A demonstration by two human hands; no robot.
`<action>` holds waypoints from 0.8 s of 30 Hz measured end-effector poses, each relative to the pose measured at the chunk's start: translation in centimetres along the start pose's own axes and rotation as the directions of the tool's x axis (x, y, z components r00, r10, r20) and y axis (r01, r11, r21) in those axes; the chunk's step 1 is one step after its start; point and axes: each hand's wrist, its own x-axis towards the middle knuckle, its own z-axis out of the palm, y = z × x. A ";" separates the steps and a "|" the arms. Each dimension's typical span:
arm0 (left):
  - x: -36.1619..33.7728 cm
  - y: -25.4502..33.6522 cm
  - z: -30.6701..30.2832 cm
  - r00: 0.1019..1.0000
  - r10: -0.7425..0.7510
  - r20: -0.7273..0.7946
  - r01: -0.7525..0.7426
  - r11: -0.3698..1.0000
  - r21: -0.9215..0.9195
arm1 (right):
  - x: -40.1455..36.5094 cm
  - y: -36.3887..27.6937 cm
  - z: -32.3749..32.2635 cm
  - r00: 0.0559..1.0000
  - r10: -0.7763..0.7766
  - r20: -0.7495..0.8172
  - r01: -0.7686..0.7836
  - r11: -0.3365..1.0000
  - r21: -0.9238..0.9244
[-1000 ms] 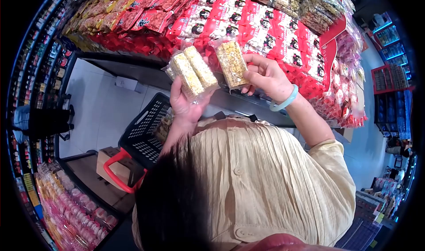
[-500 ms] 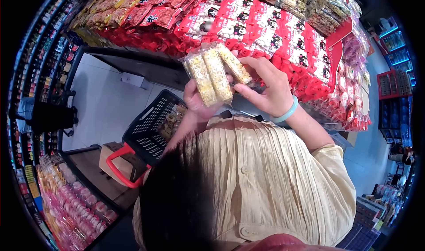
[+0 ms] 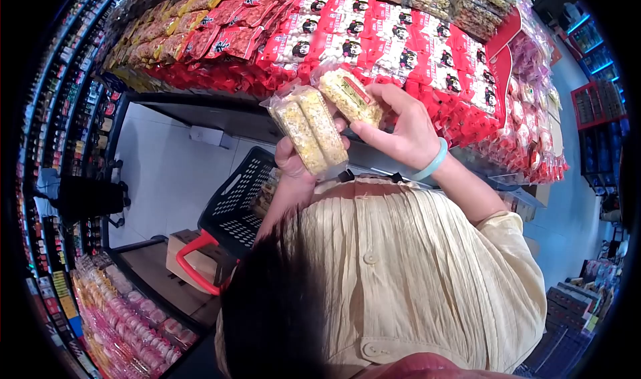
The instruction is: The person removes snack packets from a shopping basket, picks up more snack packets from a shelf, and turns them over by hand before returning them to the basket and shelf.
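Observation:
Two clear-wrapped, pale yellow, grainy snack bars (image 3: 308, 130) lie side by side in my left hand (image 3: 294, 160), whose fingers curl around their lower part. Just to their right, my right hand (image 3: 407, 130) grips another wrapped bar (image 3: 350, 96) between thumb and fingers; a small red and yellow label shows on its face. The bars are close together, and some left fingertips show between them. A pale blue-green band circles my right wrist.
Beyond my hands, a display holds red and white packets (image 3: 354, 28) and red snack bags (image 3: 234, 42). A dark basket (image 3: 230, 209) with a red handle is at lower left, near a cardboard box (image 3: 183, 259). A person (image 3: 83, 197) stands far left.
The bar in my right hand has turned and moved away from the other two, showing its label. My left hand's bars have shifted slightly left. The view has shifted too.

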 end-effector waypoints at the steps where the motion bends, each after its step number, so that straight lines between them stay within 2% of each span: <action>1: 0.2 0.0 0.1 1.000 -0.009 0.004 0.009 1.000 0.001 | 0.1 -0.1 0.0 1.000 0.002 -0.010 -0.002 1.000 0.000; 3: 0.2 0.1 0.3 1.000 0.021 0.006 -0.021 1.000 0.012 | 0.3 -0.3 0.0 0.965 -0.171 -0.199 0.114 0.957 -0.267; 5: 0.2 0.1 0.3 1.000 0.010 -0.010 -0.010 0.999 0.052 | 0.2 -0.3 0.1 0.971 -0.140 -0.192 0.086 0.960 -0.265; 8: 0.0 0.1 -0.1 1.000 -0.012 0.025 0.009 0.994 0.105 | 0.2 -0.1 0.4 0.955 -0.219 -0.198 0.142 0.928 -0.343; 10: -0.1 0.2 0.1 0.995 -0.079 -0.053 0.088 0.978 0.189 | 0.1 -0.4 0.3 0.954 -0.223 -0.201 0.131 0.911 -0.391; 12: -0.1 0.1 0.3 0.994 -0.066 -0.083 0.083 0.973 0.214 | 0.0 -0.3 0.1 0.959 -0.217 -0.180 0.127 0.903 -0.411; 13: 0.0 0.1 0.3 0.991 -0.037 -0.126 0.067 0.968 0.244 | 0.0 -0.3 -0.1 0.962 -0.215 -0.167 0.131 0.903 -0.409; 14: 0.0 0.3 0.1 0.991 -0.035 -0.126 0.066 0.966 0.250 | 0.0 -0.5 -0.6 0.983 -0.151 -0.102 0.094 0.900 -0.426; 15: 0.1 0.5 0.1 0.992 -0.042 -0.119 0.071 0.967 0.245 | 0.1 -0.4 -1.0 0.983 -0.149 -0.108 0.088 0.897 -0.434; 17: 0.2 0.9 0.1 0.994 -0.067 -0.082 0.085 0.967 0.239 | 1.0 0.5 -2.2 0.958 -0.274 -0.084 0.209 0.867 -0.452; 18: 0.5 1.1 1.0 0.994 -0.098 -0.055 0.108 0.969 0.220 | 1.3 1.1 -3.1 0.965 -0.261 -0.001 0.236 0.875 -0.424; 19: 0.4 1.5 0.7 0.992 -0.119 -0.031 0.123 0.972 0.200 | 1.5 1.3 -3.9 0.945 -0.325 0.029 0.305 0.848 -0.434; 21: 0.7 1.8 1.3 0.990 -0.142 0.024 0.139 0.984 0.111 | 1.9 2.2 -5.5 0.949 -0.279 0.146 0.315 0.863 -0.395; 22: 0.7 2.2 1.2 0.990 -0.143 -0.004 0.142 0.980 0.143 | 2.0 2.3 -6.1 0.950 -0.280 0.138 0.312 0.858 -0.408; 23: 0.1 2.9 0.3 0.989 -0.148 0.008 0.146 0.979 0.141 | 2.1 2.3 -6.6 0.923 -0.322 0.211 0.382 0.835 -0.397; 24: -0.8 3.4 -0.6 0.976 -0.201 -0.079 0.213 0.955 0.207 | 2.2 2.3 -7.1 0.888 -0.360 0.285 0.450 0.809 -0.379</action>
